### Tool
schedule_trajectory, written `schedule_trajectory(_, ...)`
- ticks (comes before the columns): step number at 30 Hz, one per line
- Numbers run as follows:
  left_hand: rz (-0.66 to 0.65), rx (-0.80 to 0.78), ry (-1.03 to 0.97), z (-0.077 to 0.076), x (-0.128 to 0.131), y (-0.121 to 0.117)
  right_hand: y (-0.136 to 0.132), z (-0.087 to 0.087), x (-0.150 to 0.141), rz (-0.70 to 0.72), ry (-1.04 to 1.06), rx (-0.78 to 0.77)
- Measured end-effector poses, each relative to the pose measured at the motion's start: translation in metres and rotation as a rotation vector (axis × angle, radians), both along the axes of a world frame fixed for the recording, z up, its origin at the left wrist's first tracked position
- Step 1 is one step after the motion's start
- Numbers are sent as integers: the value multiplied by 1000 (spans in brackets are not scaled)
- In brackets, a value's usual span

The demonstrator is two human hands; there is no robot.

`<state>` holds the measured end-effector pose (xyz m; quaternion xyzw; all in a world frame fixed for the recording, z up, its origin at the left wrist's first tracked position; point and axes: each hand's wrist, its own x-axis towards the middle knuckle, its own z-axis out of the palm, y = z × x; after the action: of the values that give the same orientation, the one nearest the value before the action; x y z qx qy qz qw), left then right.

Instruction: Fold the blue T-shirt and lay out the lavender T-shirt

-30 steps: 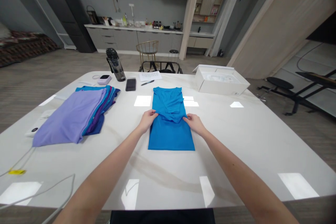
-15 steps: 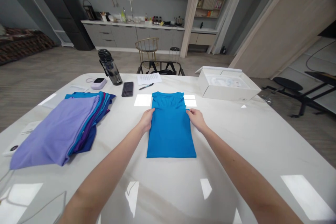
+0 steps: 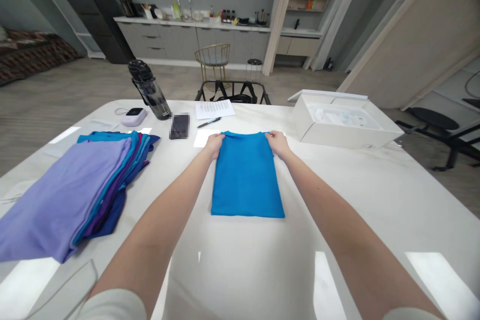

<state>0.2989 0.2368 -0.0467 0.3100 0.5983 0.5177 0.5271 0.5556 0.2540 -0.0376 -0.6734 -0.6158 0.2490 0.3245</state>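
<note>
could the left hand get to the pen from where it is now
Probably yes. The left hand grips the far left corner of the blue shirt, and the pen lies just beyond it on bare table, nothing between.

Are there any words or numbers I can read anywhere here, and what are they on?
No text can be read.
Sheet of paper by the pen: printed lines, too small to read.
Phone: screen blurred out.
White box: no readable label.
Blue shirt and stack of shirts: no print visible.
</note>
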Motion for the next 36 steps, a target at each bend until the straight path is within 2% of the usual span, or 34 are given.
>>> schedule_trajectory(2,34,2,36,-10,-1,10,11,-9,-2,-21,-45,-28)
schedule_trajectory(5,58,44,124,-14,-5,23,22,-15,0,-36,-69,70)
schedule_trajectory(8,151,129,435,-13,-4,25,24,-17,-2,-29,-172,92)
schedule_trajectory(10,144,288,716,-15,2,18,18,-19,-9,-19,-299,119)
schedule_trajectory(11,64,385,835,-18,7,13,14,-20,-15,-1,-363,157)
schedule_trajectory(13,-205,518,1005,-26,19,2,3,-24,-29,93,-451,249)
schedule_trajectory(15,-440,517,1109,-36,30,-6,-6,-30,-43,236,-482,271)
schedule_trajectory(17,-518,447,1190,-44,35,-11,-14,-38,-53,342,-501,196)
schedule_trajectory(20,-486,355,1235,-50,31,-15,-20,-47,-53,332,-536,48)
schedule_trajectory(23,-438,287,1241,-47,20,-22,-26,-48,-41,263,-547,-48)
schedule_trajectory(25,-385,288,1271,-43,15,-32,-32,-45,-35,227,-556,-86)
schedule_trajectory(27,-367,354,1309,-40,17,-47,-43,-41,-34,191,-585,-78)
schedule_trajectory(29,-417,431,1326,-39,25,-66,-58,-38,-39,199,-621,-11)
schedule_trajectory(31,-486,444,1312,-40,37,-86,-79,-37,-48,269,-631,63)
schedule_trajectory(33,-508,408,1283,-42,48,-106,-102,-38,-58,319,-593,61)
schedule_trajectory(36,-482,373,1278,-44,57,-133,-138,-40,-67,271,-537,15)
